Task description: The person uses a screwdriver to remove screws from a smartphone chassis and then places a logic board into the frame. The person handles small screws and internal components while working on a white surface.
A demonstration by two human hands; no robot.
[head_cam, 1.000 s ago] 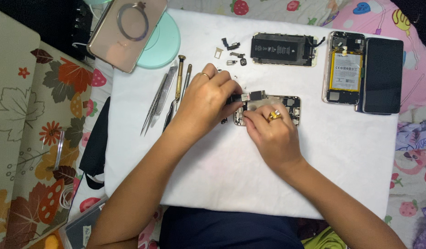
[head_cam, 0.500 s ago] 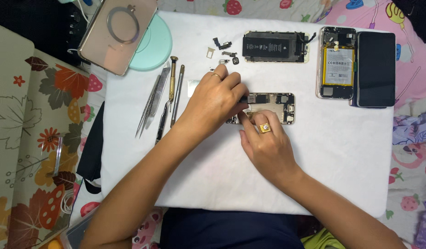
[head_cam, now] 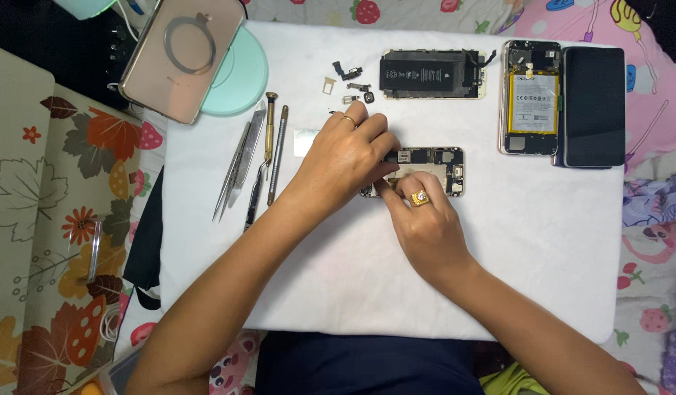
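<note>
An opened phone body (head_cam: 440, 164) with bare circuit parts lies in the middle of a white board (head_cam: 542, 249). My left hand (head_cam: 349, 157) covers its left end, fingers curled down onto it. My right hand (head_cam: 425, 223), with a gold ring, pinches at the phone's lower left edge next to the left fingertips. Whether a small part or tool sits between the fingers is hidden.
Tweezers and screwdrivers (head_cam: 254, 157) lie left of the hands. Small loose parts (head_cam: 349, 80), a black battery panel (head_cam: 429, 73), an open phone with a yellow battery (head_cam: 531, 95) and a dark screen (head_cam: 594, 106) sit at the back. A mirror-like case (head_cam: 184, 55) rests far left.
Both hands stay on the opened phone. The left hand's fingers have shifted a little over its left end; the view has moved slightly.
</note>
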